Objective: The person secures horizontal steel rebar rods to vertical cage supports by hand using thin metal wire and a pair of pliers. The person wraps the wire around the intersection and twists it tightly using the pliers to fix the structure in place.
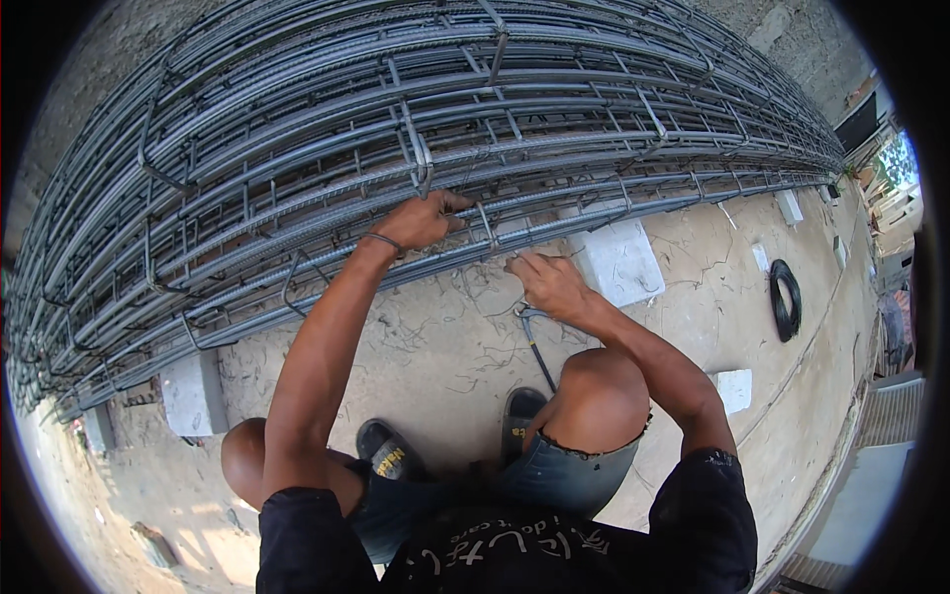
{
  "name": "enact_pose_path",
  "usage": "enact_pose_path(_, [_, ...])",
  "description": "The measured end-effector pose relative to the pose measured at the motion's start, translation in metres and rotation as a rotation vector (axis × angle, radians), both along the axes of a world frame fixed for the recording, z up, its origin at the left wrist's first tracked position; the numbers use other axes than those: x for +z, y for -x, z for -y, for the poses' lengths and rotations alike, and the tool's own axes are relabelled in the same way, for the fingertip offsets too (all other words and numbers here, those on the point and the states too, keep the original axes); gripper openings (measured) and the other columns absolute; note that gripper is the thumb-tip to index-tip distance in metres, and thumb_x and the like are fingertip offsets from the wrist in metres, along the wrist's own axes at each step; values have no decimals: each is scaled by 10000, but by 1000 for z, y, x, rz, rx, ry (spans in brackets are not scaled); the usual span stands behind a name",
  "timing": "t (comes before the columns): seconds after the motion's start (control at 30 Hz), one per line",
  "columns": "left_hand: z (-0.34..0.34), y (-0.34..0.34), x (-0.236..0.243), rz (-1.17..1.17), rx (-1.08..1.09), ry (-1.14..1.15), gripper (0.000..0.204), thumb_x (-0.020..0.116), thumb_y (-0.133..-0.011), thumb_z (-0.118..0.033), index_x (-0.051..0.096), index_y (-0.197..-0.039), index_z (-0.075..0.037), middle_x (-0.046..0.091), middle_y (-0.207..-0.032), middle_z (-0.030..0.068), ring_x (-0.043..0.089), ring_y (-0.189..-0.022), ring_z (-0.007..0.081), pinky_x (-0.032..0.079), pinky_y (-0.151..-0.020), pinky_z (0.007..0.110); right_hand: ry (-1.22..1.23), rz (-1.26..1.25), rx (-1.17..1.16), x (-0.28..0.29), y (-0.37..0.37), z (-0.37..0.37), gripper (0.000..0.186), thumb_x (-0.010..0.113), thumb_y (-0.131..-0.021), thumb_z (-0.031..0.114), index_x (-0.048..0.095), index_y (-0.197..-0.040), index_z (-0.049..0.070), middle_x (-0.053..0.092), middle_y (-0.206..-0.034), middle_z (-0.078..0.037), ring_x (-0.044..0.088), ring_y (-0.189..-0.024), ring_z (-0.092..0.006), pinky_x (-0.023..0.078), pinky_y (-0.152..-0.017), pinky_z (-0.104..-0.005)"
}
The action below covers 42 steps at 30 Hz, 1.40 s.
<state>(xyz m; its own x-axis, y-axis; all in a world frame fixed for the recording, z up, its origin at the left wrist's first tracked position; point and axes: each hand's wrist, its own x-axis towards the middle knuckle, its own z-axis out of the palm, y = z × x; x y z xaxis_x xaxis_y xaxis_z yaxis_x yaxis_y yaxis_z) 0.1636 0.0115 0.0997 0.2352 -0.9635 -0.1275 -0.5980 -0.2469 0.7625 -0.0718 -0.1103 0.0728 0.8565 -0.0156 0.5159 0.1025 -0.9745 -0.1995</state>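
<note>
Long steel rebar cages (327,148) with square stirrups lie stacked across the far side. My left hand (421,222) reaches over the nearest bars, its fingers curled among them beside an upright stirrup (487,226). What those fingers hold is hidden. To the right of that stirrup, just on the near side of the lowest bars, my right hand (554,285) is closed with thumb and fingertips pinched together. Anything between them is too small to make out. Below it is a pair of pincers (536,348) with dark handles; whether it touches the hand I cannot tell.
Pale blocks (193,391) sit under or beside the cages, including a white one (621,262) right of my right hand. A black wire coil (785,300) and a smaller white block (732,390) lie farther right. Wire scraps litter the concrete floor (426,337).
</note>
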Motion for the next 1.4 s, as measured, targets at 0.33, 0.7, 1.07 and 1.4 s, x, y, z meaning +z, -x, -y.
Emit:
enact_pose_path(0.33, [-1, -5, -7, -22, 46, -40, 462, 614, -795, -145, 571, -1245, -49, 630, -1165, 159, 620, -1018, 229, 458, -900, 306, -503, -126, 242, -1, -13, -51, 100, 648, -772, 24, 552, -772, -4, 591, -697, -188, 593, -642, -375, 452, -534, -408])
enact_pose_path(0.7, [-4, -2, 0, 38, -8, -51, 435, 547, -844, -222, 548, -1270, -138, 604, -1179, 186, 569, -1111, 332, 431, -959, 382, -539, -542, -233, 74, 40, 27, 241, 619, -873, 214, 665, -977, 2, 619, -857, -178, 599, -813, -327, 453, -720, -380])
enact_pose_path(1.07, [-5, 10, 9, 222, -37, 49, 490, 540, -774, -12, 549, -1261, -62, 596, -1189, 188, 597, -1055, 324, 473, -919, 373, -194, -252, -196, 103, -18, 10, 124, 666, -778, 95, 682, -894, 57, 572, -791, -153, 575, -754, -361, 434, -666, -445])
enact_pose_path(1.4, [-5, 8, -2, 223, -9, 124, 460, 562, -793, -69, 552, -1254, -75, 625, -1083, 208, 616, -973, 339, 486, -851, 385, 147, 87, -60, 42, -41, 8, 242, 643, -667, 5, 662, -907, 32, 490, -827, -88, 560, -809, -257, 504, -586, -372])
